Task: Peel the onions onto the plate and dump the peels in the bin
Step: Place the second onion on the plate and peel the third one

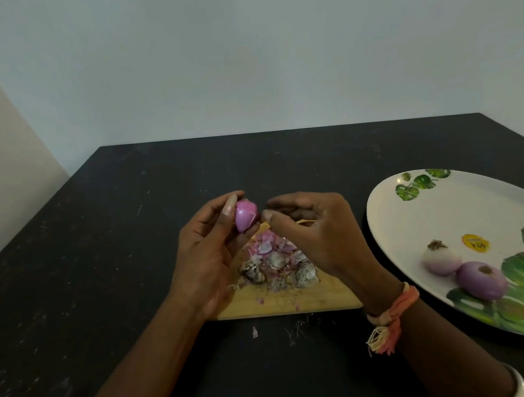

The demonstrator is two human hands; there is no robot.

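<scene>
Pink onion (245, 215), roughly upright, sits in the curled fingers of the left hand (208, 251) above the peels (274, 259). The right hand (315, 231) hovers just right of it, fingers curled together; whether they pinch skin I cannot tell.

Your onion (245, 215), in left hand (206, 258): glossy magenta-pink, thin white streaks. Below it, peels (274, 265): pink, white, some mottled grey-brown. Under them, board (323, 299): pale tan wood grain. Your table (102, 240): black, faint pale scuffs. Right of you, plate (441, 210): white, green leaf print, yellow sticker (475, 243). On it, pale onion (441, 260): whitish fading to lilac, brown tuft; purple onion (482, 280): light violet, brownish top. Your wrist thread (390, 319): orange, cream. Your bangle (515, 382): silvery white. Ahead, wall (245, 60): pale grey.
</scene>
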